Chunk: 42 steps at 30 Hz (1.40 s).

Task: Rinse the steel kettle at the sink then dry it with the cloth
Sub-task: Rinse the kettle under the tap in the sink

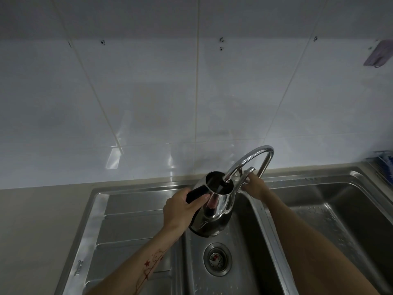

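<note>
- Head view: holding the steel kettle (214,206) by its black handle, left hand (180,209) wrapped tight around it.
- Tipping its long body toward 1 o'clock, open top right under the tap (246,165) spout.
- Gripping the tap lever with the right hand (254,187), at 2 o'clock from the kettle.
- Hanging over the sink (251,262) drain.
- Probably needing water next.
</note>
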Each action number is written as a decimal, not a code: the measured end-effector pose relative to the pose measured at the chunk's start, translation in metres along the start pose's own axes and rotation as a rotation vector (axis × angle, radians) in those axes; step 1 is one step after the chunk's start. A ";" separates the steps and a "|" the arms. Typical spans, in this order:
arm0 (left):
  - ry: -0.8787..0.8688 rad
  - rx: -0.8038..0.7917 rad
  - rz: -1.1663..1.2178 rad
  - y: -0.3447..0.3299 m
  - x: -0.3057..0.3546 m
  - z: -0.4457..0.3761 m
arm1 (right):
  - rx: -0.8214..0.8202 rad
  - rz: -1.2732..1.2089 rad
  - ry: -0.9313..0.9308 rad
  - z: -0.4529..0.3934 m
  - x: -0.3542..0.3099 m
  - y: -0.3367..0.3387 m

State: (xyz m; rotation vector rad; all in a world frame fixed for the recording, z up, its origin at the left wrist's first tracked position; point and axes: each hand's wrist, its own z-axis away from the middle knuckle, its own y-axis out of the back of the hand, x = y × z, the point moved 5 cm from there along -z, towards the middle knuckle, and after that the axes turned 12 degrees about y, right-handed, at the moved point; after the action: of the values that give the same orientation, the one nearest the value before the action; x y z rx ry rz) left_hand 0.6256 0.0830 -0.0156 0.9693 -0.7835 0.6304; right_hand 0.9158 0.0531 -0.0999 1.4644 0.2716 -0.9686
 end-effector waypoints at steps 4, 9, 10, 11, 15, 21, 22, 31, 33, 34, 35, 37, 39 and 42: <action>-0.006 -0.004 0.004 0.000 -0.002 -0.002 | -0.062 -0.153 0.021 -0.019 0.018 -0.007; -0.005 0.005 0.020 0.002 -0.003 -0.001 | -0.058 -0.313 -0.003 -0.021 0.005 -0.010; -0.006 0.005 0.020 0.002 -0.003 -0.001 | -0.048 -0.329 -0.003 -0.021 0.005 -0.010; -0.008 0.005 0.020 0.002 -0.003 -0.001 | -0.043 -0.334 0.002 -0.020 0.004 -0.009; -0.005 0.007 0.008 0.001 -0.004 -0.002 | 0.059 -0.299 0.080 -0.017 0.013 -0.007; 0.006 0.015 -0.004 -0.004 -0.006 -0.003 | 0.087 -0.138 0.125 0.007 0.000 0.008; 0.008 0.016 -0.005 -0.005 -0.006 -0.003 | 0.094 -0.119 0.128 0.011 0.000 0.008; -0.017 0.010 -0.003 -0.010 -0.002 0.000 | 0.194 -0.031 0.107 0.037 -0.001 0.011; -0.022 0.007 -0.001 -0.011 -0.001 0.001 | 0.184 -0.022 0.107 0.039 -0.001 0.010; -0.022 0.007 -0.001 -0.011 -0.001 0.001 | 0.181 -0.017 0.106 0.039 -0.001 0.010; -0.025 0.010 0.000 -0.011 -0.001 0.001 | 0.180 -0.015 0.099 0.040 -0.002 0.011; -0.024 0.015 -0.003 -0.011 -0.002 0.001 | 0.179 -0.011 0.100 0.043 -0.005 0.011; -0.017 0.024 -0.008 -0.010 -0.005 0.001 | 0.176 0.000 0.127 0.047 -0.008 0.010; -0.013 0.034 -0.011 -0.009 -0.006 0.001 | 0.210 -0.003 0.134 0.056 -0.010 0.008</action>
State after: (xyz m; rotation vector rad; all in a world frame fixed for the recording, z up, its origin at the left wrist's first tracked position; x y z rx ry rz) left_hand 0.6290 0.0775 -0.0250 1.0091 -0.7809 0.6305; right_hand 0.8938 0.0050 -0.0787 1.7252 0.2759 -0.9240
